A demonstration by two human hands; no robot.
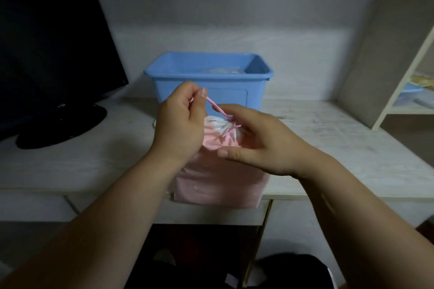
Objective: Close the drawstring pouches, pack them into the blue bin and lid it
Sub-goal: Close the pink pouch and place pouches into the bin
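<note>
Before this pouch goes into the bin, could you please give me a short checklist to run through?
1. Left hand pinches the string, taut: ok.
2. Right hand grips the pouch at its neck: ok.
3. Pouch mouth fully cinched: cannot tell.
4. Bin open on top: ok.
5. Room in the bin, with a pale bundle inside: cannot tell.
6. Lid at hand: cannot tell, not in view.
</note>
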